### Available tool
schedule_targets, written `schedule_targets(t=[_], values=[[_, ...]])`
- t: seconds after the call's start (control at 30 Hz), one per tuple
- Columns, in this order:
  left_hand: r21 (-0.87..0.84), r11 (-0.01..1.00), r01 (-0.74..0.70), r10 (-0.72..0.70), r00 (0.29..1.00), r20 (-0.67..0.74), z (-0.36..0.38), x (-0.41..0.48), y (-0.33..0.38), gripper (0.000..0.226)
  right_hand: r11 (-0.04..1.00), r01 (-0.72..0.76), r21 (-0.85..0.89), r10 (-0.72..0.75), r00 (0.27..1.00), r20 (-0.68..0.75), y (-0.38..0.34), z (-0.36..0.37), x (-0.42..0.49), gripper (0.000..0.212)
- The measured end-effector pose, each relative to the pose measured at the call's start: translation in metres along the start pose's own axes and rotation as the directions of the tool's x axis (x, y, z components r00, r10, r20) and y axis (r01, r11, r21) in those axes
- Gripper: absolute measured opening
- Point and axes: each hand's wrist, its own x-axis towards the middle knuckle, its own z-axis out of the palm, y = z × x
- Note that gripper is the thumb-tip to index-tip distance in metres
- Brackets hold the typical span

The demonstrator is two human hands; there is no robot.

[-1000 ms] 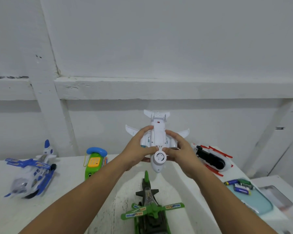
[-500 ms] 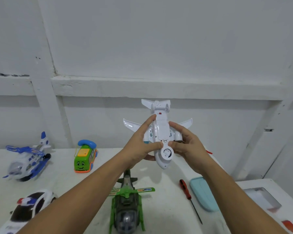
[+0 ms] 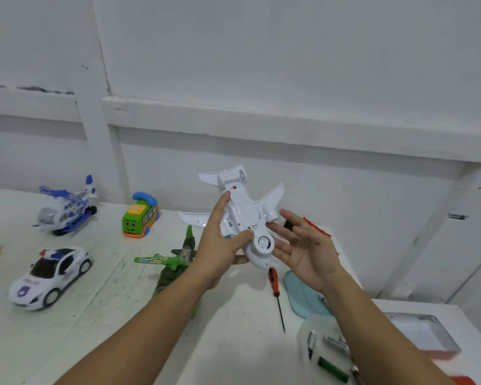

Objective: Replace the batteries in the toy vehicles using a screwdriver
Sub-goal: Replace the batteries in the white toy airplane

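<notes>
My left hand (image 3: pixel 220 245) grips a white toy airplane (image 3: pixel 245 215) above the table, belly facing me, nose pointing down toward me. Its thumb lies across the belly near the round wheel disc. My right hand (image 3: pixel 306 248) is open beside the plane's right side, fingers spread, fingertips close to the wing root. A red-handled screwdriver (image 3: pixel 276 294) lies on the white table below the plane. Batteries (image 3: pixel 331 366) lie in a clear container at the lower right, blurred.
On the white table (image 3: pixel 109 315) stand a green helicopter (image 3: pixel 175 262), a police car (image 3: pixel 49 276), a green bus with a blue phone handset (image 3: pixel 140 216) and a blue-white helicopter (image 3: pixel 66 208). A light-blue tray (image 3: pixel 303 297) lies right of the screwdriver. A red-black toy (image 3: pixel 315 227) sits behind my right hand.
My right hand has let go of the airplane and opened beside it. The plane has tilted to the left in my left hand. The view has swung left and down.
</notes>
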Motion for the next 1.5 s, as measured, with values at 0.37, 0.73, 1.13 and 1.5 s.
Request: schedule_targets(t=[0.37,0.73,1.13,1.5], values=[[0.094,0.994,-0.051,0.057,0.996,-0.062,0.001,-0.018,-0.009,0.083,-0.247,-0.253,-0.936,0.113,0.951,-0.287,0.05,-0.035,0.031,0.067],[0.113,0.993,-0.036,0.044,0.997,-0.067,0.007,-0.023,-0.025,0.085,0.301,-0.274,-0.914,-0.042,0.953,-0.3,0.047,-0.04,0.03,0.05],[0.051,0.999,0.012,-0.008,0.997,-0.077,0.024,-0.032,-0.044,0.086,0.598,0.479,-0.643,-0.673,0.736,-0.078,-0.014,0.031,-0.048,0.058],[0.02,1.0,0.014,-0.012,0.995,-0.1,0.032,-0.045,-0.043,0.085,0.467,0.525,-0.711,-0.722,0.691,0.036,0.007,0.025,-0.057,0.061]])
